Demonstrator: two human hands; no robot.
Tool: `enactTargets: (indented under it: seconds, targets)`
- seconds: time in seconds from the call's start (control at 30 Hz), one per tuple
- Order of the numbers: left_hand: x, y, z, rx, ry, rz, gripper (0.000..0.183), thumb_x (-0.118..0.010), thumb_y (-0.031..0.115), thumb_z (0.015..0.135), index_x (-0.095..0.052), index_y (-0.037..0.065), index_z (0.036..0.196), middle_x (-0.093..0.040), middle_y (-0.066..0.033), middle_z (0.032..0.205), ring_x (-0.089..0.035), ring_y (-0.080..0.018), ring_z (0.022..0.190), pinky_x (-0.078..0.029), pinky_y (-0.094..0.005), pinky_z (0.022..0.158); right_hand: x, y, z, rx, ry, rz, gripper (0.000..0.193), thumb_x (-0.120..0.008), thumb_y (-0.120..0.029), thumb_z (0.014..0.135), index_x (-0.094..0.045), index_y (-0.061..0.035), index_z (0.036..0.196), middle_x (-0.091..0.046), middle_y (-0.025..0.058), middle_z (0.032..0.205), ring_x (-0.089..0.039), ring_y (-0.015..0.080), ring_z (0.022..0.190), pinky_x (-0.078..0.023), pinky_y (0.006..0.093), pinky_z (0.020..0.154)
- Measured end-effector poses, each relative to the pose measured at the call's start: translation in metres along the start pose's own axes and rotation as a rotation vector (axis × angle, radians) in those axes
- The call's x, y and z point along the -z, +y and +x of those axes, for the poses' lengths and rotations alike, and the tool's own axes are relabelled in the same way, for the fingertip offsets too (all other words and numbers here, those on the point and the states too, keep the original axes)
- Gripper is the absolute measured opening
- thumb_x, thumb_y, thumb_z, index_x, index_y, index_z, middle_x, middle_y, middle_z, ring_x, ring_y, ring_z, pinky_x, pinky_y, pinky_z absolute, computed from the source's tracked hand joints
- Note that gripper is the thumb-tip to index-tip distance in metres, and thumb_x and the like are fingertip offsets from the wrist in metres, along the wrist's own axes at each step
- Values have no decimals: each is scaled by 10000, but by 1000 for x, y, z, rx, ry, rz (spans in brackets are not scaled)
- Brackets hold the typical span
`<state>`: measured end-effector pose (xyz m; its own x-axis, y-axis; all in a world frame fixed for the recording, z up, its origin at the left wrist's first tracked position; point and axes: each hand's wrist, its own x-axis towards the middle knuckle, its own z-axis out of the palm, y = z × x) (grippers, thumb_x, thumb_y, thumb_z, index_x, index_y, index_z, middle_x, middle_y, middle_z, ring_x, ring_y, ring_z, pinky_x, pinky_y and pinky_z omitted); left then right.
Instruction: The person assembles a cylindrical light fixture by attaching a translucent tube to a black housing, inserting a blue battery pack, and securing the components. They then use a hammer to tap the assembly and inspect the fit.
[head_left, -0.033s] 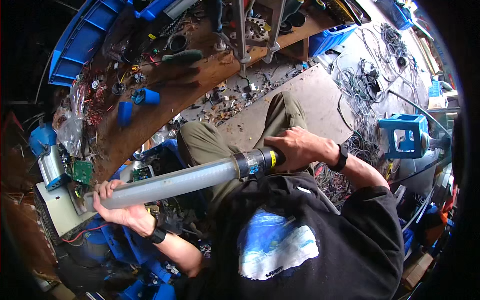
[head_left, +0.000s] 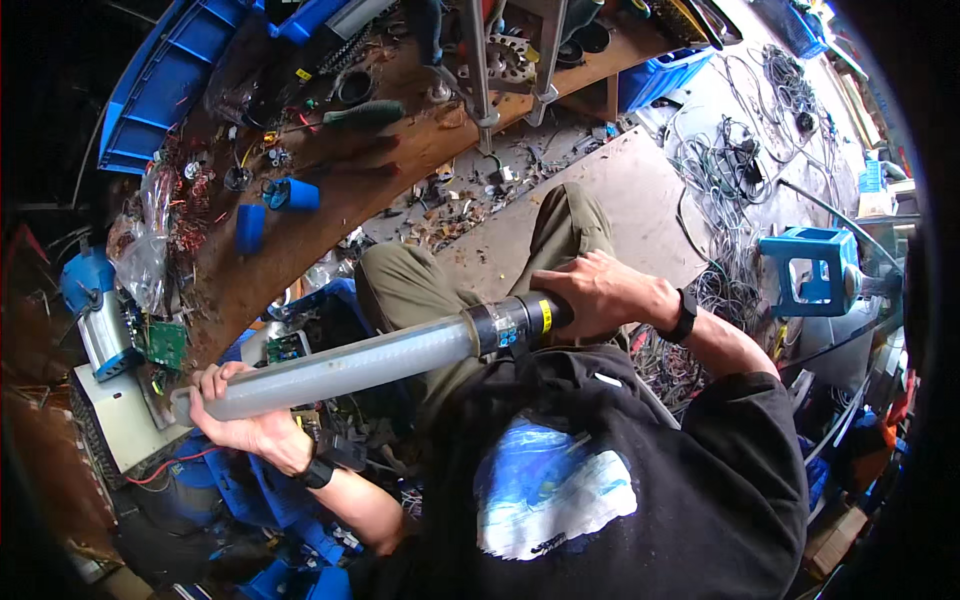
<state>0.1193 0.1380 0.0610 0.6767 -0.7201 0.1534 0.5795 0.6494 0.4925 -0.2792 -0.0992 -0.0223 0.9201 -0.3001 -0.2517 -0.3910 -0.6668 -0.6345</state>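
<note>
A long frosted tube light (head_left: pixel 345 368) lies slantwise across my lap, its left end lower. It has a black end section with small blue buttons and a yellow label. My left hand (head_left: pixel 243 415) is wrapped round the frosted left end from below, fingertips showing over the far side. My right hand (head_left: pixel 598 290) grips the black right end from above, covering its tip. Dark bands circle both wrists. My knees in olive trousers (head_left: pixel 400 280) are just beyond the tube.
A wooden bench (head_left: pixel 300 235) holds scraps, a green-handled tool (head_left: pixel 365 112) and blue cylinders (head_left: pixel 293 193). Left are a green circuit board (head_left: pixel 165 343) and a blue-and-silver cylindrical device (head_left: pixel 98 320). Tangled cables (head_left: pixel 735 165) and a blue stool (head_left: pixel 808 270) lie right; blue bins (head_left: pixel 262 490) stand below left.
</note>
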Motion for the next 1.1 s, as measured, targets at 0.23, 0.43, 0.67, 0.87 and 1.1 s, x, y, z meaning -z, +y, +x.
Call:
enactTargets:
  seconds: [0.23,0.43,0.67,0.87,1.1]
  targets:
    - [-7,-25,-38,-672,523,1407,805,-792,255,940,-335,24,1560,-376,-198,1633,-413,-388,1495,-267,-536,1292,5,14,-38,115,373,-162,593,-847,-254,625,-623,-66,1141,-668,117,910,-712,345,844,-584,461,691]
    - [-44,-35,-63,73,-692,2157,652,-949,399,699,-700,84,1214,-717,-140,1250,-658,-381,1197,-380,-596,1171,23,16,-53,207,408,-410,484,-693,-244,815,-628,-60,1257,-679,80,987,-709,259,917,-579,392,781]
    - [-22,-96,-75,633,-796,2167,448,-894,355,730,-719,145,1085,-757,-193,893,-733,-426,889,-570,-527,798,33,11,-42,282,379,-617,404,-671,-208,877,-622,-100,1263,-668,53,1017,-683,237,1006,-545,420,914]
    - [-26,-84,-92,393,-574,2052,231,-758,197,867,-713,124,1081,-740,-235,905,-708,-480,888,-562,-543,722,83,45,-61,260,511,-336,821,-900,-566,738,-623,-116,1366,-595,146,1263,-639,356,1114,-518,483,1011]
    - [-26,-65,-120,217,-330,2138,286,-820,255,794,-739,126,1036,-730,-221,817,-696,-481,783,-550,-553,697,173,160,-77,-211,1216,-89,437,-822,-157,875,-648,-86,1269,-628,181,1208,-620,387,1137,-529,456,962]
